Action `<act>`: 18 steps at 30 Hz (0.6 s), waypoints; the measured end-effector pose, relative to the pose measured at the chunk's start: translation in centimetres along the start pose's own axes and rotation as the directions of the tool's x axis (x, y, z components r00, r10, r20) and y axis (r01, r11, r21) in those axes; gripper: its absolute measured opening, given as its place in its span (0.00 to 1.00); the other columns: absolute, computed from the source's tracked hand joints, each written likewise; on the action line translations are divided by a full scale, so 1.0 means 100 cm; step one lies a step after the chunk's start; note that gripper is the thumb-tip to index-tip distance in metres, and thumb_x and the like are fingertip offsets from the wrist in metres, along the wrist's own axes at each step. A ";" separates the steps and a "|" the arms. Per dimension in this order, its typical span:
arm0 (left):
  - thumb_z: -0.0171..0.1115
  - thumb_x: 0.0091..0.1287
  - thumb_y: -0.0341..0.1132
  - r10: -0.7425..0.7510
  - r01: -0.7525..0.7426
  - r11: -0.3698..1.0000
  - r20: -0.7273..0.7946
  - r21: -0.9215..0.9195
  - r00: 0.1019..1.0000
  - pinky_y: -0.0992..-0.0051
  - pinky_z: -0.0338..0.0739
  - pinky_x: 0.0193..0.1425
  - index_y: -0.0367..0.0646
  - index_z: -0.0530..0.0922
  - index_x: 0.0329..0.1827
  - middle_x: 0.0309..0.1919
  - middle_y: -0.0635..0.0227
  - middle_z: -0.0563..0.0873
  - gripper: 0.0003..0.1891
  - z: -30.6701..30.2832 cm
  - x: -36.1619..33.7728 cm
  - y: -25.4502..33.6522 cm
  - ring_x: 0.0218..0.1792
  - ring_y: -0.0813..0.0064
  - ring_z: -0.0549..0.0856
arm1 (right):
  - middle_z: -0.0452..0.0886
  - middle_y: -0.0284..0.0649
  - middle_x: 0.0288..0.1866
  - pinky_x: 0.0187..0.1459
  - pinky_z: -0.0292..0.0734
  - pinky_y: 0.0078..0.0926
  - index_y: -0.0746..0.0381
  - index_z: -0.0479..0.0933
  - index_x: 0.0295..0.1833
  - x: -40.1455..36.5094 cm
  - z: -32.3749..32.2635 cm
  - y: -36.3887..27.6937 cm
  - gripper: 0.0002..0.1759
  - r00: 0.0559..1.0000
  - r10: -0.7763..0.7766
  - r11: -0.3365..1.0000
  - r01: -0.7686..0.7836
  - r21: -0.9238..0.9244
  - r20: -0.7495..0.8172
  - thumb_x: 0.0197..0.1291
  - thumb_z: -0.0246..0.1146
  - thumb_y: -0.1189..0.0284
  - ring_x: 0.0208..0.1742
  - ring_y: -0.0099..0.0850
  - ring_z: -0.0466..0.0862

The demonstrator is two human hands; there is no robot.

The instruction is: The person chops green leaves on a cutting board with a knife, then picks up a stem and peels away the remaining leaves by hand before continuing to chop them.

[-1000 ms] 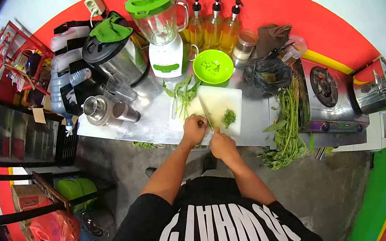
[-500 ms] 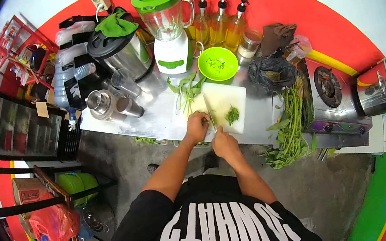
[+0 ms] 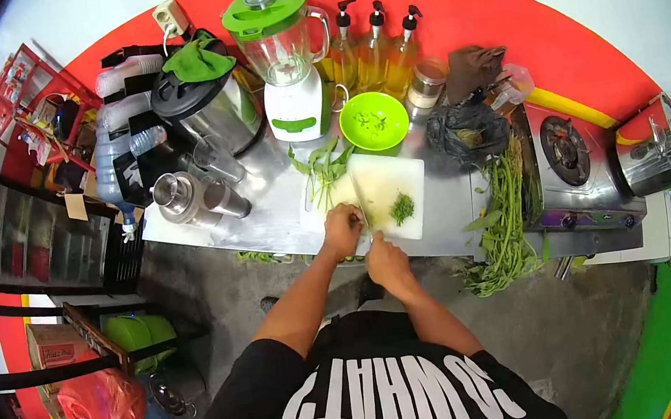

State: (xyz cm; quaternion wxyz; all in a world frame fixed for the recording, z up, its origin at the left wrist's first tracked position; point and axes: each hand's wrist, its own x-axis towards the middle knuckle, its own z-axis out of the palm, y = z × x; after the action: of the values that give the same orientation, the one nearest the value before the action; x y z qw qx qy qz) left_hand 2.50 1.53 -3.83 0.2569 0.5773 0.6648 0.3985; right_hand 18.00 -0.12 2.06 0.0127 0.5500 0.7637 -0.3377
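A white cutting board [image 3: 402,173] lies at the near edge of the metal counter. My left hand [image 3: 343,229] is closed with its fingertips down on the board, pressing a bunch of green stems beside the blade. Wrapped round a knife handle is my right hand [image 3: 389,264]; the thin knife [image 3: 359,193] points away from me, its blade right next to my left fingers. A small heap of chopped greens [image 3: 401,209] sits right of the blade. Leafy greens [image 3: 322,165] spread past the board's left side. Behind it, a lime-green bowl [image 3: 392,109] holds some cut pieces.
A blender [image 3: 296,112], pump bottles [image 3: 373,58] and a lidded steel container [image 3: 210,111] line the wall. Metal cups [image 3: 227,201] stand at left. On the right are a black plastic bag [image 3: 466,129], long leafy stalks [image 3: 506,203] and a gas stove [image 3: 574,167].
The view has shifted slightly, so the counter items sit a little lower and further left. Both hands keep their grips and stay at nearly the same spot on the board.
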 end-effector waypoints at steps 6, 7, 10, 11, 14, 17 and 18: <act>0.72 0.52 0.22 -0.047 0.048 0.999 0.030 -0.004 0.998 0.59 0.79 0.47 0.43 0.83 0.35 0.37 0.57 0.83 0.09 0.002 0.001 -0.003 0.40 0.55 0.84 | 0.85 0.65 0.41 0.47 0.81 0.57 0.75 0.64 0.66 0.010 0.010 0.009 0.27 0.999 -0.036 0.997 0.034 -0.065 -0.028 0.66 0.58 0.70 0.44 0.63 0.86; 0.73 0.52 0.23 -0.036 0.035 0.997 -0.008 -0.064 0.999 0.60 0.80 0.45 0.42 0.83 0.34 0.36 0.58 0.83 0.09 0.005 0.002 -0.007 0.39 0.56 0.84 | 0.85 0.65 0.41 0.46 0.80 0.58 0.76 0.64 0.65 0.009 0.008 0.011 0.27 0.999 -0.030 0.999 0.030 -0.014 -0.015 0.67 0.58 0.69 0.43 0.63 0.86; 0.74 0.53 0.24 -0.013 0.012 0.998 -0.014 -0.066 1.000 0.61 0.80 0.45 0.42 0.83 0.34 0.35 0.58 0.82 0.08 0.006 -0.001 -0.010 0.38 0.57 0.84 | 0.85 0.64 0.41 0.46 0.80 0.59 0.74 0.65 0.63 0.000 0.003 0.026 0.25 0.997 -0.038 0.999 0.040 0.025 -0.062 0.68 0.57 0.68 0.43 0.63 0.85; 0.75 0.54 0.25 0.026 -0.026 1.000 -0.025 0.003 0.999 0.62 0.80 0.44 0.42 0.83 0.35 0.35 0.58 0.83 0.09 0.005 0.000 -0.011 0.38 0.58 0.84 | 0.84 0.65 0.42 0.47 0.80 0.58 0.74 0.65 0.63 -0.001 0.002 0.031 0.25 0.998 -0.006 0.999 0.008 0.035 -0.061 0.69 0.57 0.67 0.44 0.63 0.85; 0.76 0.53 0.27 -0.055 0.055 0.998 0.007 0.017 0.998 0.61 0.79 0.45 0.42 0.82 0.37 0.34 0.60 0.82 0.11 0.003 0.000 -0.001 0.38 0.59 0.83 | 0.85 0.64 0.43 0.48 0.80 0.59 0.75 0.66 0.63 -0.003 -0.005 0.039 0.25 0.991 0.070 0.997 -0.068 0.022 -0.109 0.69 0.56 0.67 0.44 0.62 0.86; 0.77 0.52 0.29 -0.042 0.045 0.995 -0.027 0.090 0.999 0.60 0.78 0.45 0.43 0.81 0.38 0.33 0.61 0.81 0.13 0.002 0.000 0.008 0.38 0.60 0.82 | 0.85 0.65 0.42 0.46 0.81 0.57 0.76 0.65 0.66 -0.004 -0.016 0.037 0.26 0.988 0.109 0.994 -0.106 0.038 -0.113 0.68 0.56 0.69 0.43 0.62 0.86; 0.77 0.52 0.29 -0.033 0.035 0.995 -0.022 0.088 0.999 0.60 0.78 0.45 0.43 0.81 0.38 0.33 0.61 0.81 0.13 0.002 0.000 0.010 0.38 0.60 0.82 | 0.85 0.65 0.42 0.46 0.81 0.57 0.76 0.65 0.66 -0.006 -0.018 0.036 0.26 0.986 0.114 0.993 -0.110 0.041 -0.122 0.68 0.56 0.69 0.43 0.62 0.86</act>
State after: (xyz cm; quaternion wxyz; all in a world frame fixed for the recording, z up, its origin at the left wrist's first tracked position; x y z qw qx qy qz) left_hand 3.22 1.62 -3.16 0.2309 0.5724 0.6942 0.3702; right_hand 21.94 0.97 1.85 -0.0249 0.6122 0.7251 -0.3145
